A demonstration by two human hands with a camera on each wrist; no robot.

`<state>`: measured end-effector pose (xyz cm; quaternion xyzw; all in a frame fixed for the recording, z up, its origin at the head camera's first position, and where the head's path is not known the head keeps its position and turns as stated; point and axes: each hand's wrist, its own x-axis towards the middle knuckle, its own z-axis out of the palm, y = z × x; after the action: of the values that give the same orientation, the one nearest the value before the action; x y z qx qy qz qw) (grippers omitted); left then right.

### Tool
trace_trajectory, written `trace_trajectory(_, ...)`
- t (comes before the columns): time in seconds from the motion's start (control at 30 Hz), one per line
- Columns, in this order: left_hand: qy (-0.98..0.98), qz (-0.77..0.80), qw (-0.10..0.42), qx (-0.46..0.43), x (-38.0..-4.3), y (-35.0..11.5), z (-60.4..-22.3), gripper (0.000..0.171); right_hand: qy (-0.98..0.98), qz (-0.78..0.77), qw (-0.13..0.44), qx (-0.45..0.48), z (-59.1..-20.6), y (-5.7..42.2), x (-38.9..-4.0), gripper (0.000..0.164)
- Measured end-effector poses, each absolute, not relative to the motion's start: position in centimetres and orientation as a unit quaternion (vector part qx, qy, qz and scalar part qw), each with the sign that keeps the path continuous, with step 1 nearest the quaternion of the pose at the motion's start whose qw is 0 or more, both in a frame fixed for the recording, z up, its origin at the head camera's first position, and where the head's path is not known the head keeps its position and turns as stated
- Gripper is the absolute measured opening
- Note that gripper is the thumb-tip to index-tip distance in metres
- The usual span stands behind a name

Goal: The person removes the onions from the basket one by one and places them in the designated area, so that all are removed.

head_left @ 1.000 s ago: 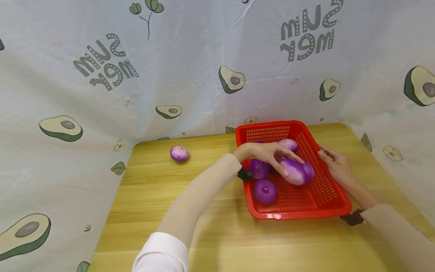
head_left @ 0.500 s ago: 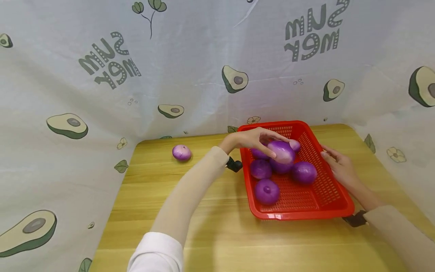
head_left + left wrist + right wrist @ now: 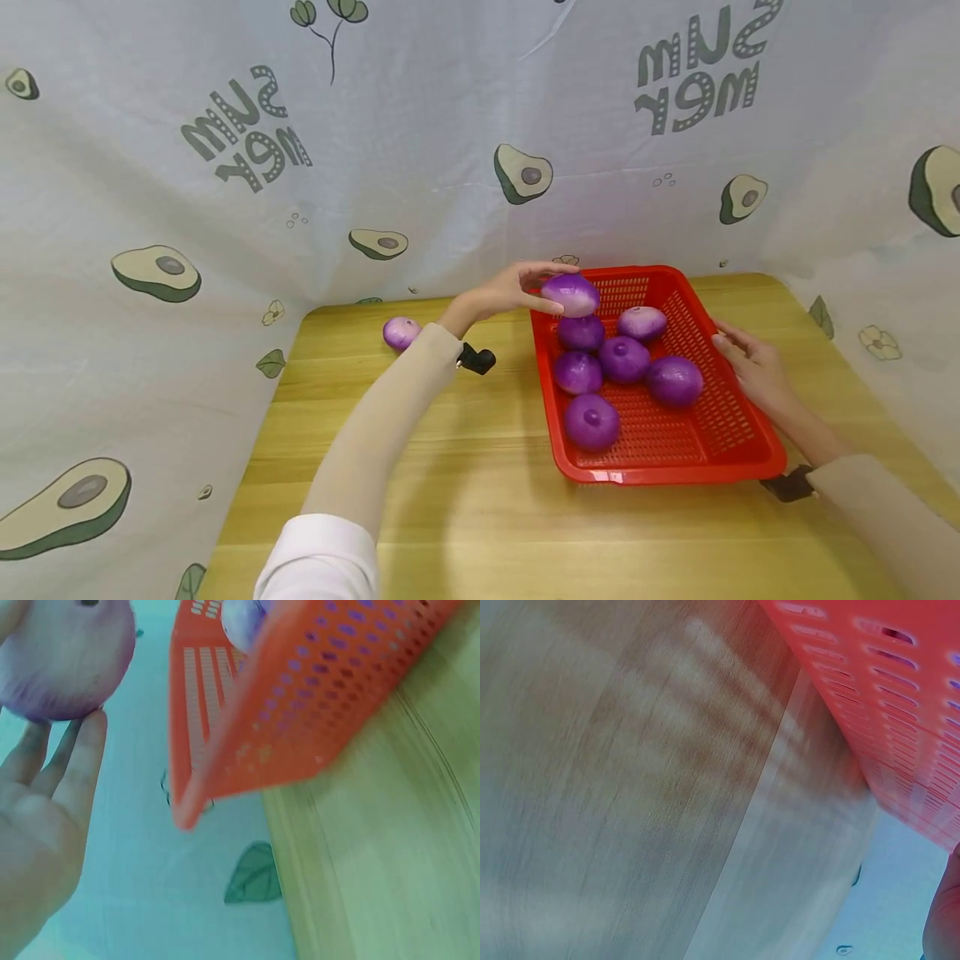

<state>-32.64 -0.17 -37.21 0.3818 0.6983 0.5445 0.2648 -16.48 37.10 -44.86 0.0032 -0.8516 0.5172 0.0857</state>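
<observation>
My left hand [image 3: 504, 292] grips a purple onion [image 3: 572, 296] between thumb and fingers, over the back left corner of the red plastic basket [image 3: 637, 476]. In the left wrist view, the fingers support the onion [image 3: 71, 656] beside the basket wall [image 3: 292, 720]. My right hand [image 3: 752, 360] holds the basket's right rim, thumb at the edge. Inside the basket lie several more onions, among them a paler one [image 3: 642, 323] and one at the front left [image 3: 592, 422]. The right wrist view shows the slotted basket side [image 3: 907, 697] and a bit of the hand [image 3: 943, 922].
Another onion [image 3: 401, 332] sits on the wooden table [image 3: 315, 467] at the back left, partly behind the left forearm. A white cloth [image 3: 420, 125] printed with avocados hangs behind and beside the table.
My left hand has lifted an onion from among the others and carried it toward the back left of the basket. My right hand keeps its hold on the rim.
</observation>
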Motion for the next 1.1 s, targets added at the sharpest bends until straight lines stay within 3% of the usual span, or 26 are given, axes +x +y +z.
trace_trajectory(0.5,0.702,0.613,0.194,0.308,-33.6,-5.8,-39.6,0.062,-0.855,0.513,0.08,0.0,-44.4,36.8,-16.4,0.054)
trace_trajectory(1.1,0.756,0.628,0.129,0.128,-33.1,-10.3,-44.8,0.066,-0.864,0.496,0.086,-0.002,-44.2,36.7,-16.2,0.053)
